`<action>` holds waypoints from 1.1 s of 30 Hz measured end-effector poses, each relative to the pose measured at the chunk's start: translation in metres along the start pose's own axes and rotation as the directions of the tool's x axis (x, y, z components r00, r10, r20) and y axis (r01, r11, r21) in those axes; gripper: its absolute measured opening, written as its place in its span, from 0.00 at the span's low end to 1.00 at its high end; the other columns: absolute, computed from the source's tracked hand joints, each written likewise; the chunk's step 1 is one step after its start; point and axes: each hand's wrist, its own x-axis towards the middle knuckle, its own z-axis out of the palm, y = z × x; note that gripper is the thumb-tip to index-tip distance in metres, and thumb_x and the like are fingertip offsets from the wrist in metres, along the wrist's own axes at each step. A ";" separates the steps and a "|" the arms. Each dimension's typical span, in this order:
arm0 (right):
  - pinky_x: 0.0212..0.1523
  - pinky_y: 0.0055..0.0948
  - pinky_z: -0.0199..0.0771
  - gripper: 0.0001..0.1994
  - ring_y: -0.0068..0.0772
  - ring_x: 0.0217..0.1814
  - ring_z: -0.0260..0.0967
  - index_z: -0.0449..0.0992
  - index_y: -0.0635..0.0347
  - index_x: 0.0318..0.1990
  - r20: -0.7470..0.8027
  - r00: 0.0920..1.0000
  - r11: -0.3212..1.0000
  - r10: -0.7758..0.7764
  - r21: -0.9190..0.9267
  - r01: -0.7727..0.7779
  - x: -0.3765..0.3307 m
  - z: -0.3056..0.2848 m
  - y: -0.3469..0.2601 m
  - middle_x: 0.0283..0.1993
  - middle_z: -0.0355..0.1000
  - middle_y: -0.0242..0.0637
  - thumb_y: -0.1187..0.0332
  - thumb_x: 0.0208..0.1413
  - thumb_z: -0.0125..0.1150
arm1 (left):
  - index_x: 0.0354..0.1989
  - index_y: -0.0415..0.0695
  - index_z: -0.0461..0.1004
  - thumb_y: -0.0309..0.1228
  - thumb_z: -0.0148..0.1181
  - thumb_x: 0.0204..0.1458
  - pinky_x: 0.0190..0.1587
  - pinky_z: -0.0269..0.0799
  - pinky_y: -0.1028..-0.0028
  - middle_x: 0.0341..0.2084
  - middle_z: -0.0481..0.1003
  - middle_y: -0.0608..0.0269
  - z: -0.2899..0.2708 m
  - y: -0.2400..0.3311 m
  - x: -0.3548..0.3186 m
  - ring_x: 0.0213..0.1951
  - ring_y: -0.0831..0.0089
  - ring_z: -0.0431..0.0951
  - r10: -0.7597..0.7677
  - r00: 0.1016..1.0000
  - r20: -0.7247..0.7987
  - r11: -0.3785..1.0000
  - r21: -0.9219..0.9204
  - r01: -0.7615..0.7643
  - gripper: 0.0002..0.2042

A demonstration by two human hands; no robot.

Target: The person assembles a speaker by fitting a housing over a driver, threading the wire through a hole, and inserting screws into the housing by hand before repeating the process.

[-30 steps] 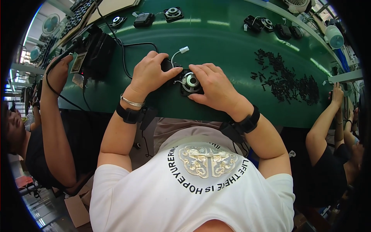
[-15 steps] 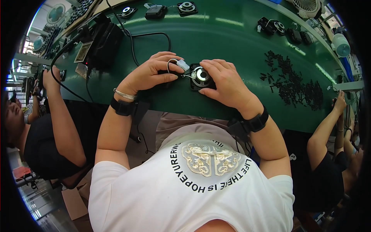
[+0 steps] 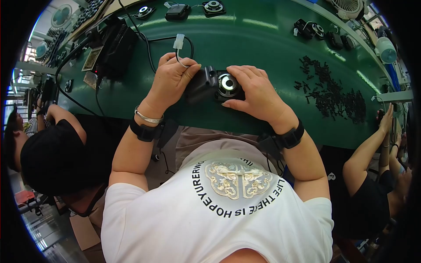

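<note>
My left hand is closed, pinching a thin cable whose white plug connector sticks up above the fingers. Just right of the left thumb, a black plastic housing stands tilted and slightly blurred; whether the fingers also touch it I cannot tell. Right beside it, a small square-framed loudspeaker lies on the green table with its round silver magnet upward. My right hand grips the speaker from the right, fingers along the far edge and thumb at the near edge.
Several small black screws or pins lie heaped on the right of the green table. More speakers and housings sit along the far side. A black boxy device with a cable stands at left. Co-workers sit on both sides.
My left hand has turned and lifted the cable, so the white connector now points upward, away from the speaker. The black housing has come up tilted beside the speaker. My right hand stays put.
</note>
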 end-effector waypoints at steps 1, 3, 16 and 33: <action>0.64 0.44 0.60 0.40 0.49 0.64 0.64 0.67 0.61 0.61 0.003 1.000 1.000 -0.001 -0.001 0.001 0.000 -0.001 -0.002 0.61 0.69 0.44 0.60 0.38 0.77 | 0.35 0.45 0.80 0.36 0.59 0.60 0.38 0.71 0.71 0.26 0.79 0.61 0.002 0.006 0.002 0.34 0.64 0.77 -0.003 1.000 -0.002 1.000 -0.002 0.003 0.09; 0.62 0.44 0.64 0.42 0.51 0.63 0.65 0.66 0.62 0.62 -0.120 0.993 0.998 -0.013 0.065 0.021 0.002 -0.009 -0.009 0.60 0.69 0.46 0.58 0.37 0.78 | 0.33 0.44 0.79 0.36 0.59 0.60 0.36 0.71 0.68 0.23 0.77 0.60 0.007 0.020 0.006 0.30 0.63 0.77 -0.154 0.988 -0.021 0.979 -0.136 0.150 0.10; 0.54 0.39 0.74 0.36 0.51 0.55 0.71 0.70 0.67 0.57 -0.238 0.969 0.998 0.062 -0.005 -0.065 0.012 -0.017 -0.033 0.55 0.71 0.49 0.64 0.38 0.77 | 0.21 0.45 0.67 0.37 0.61 0.57 0.27 0.69 0.65 0.14 0.72 0.61 0.022 0.044 0.027 0.20 0.62 0.75 0.065 0.986 -0.152 0.986 0.159 -0.040 0.16; 0.54 0.37 0.74 0.34 0.47 0.55 0.72 0.70 0.66 0.57 -0.071 0.996 0.998 0.051 0.030 -0.049 0.013 -0.006 -0.012 0.56 0.70 0.48 0.67 0.39 0.74 | 0.38 0.34 0.76 0.32 0.62 0.59 0.33 0.68 0.79 0.27 0.73 0.67 0.024 0.016 0.016 0.29 0.82 0.71 -0.197 0.931 0.309 0.770 -0.538 0.342 0.11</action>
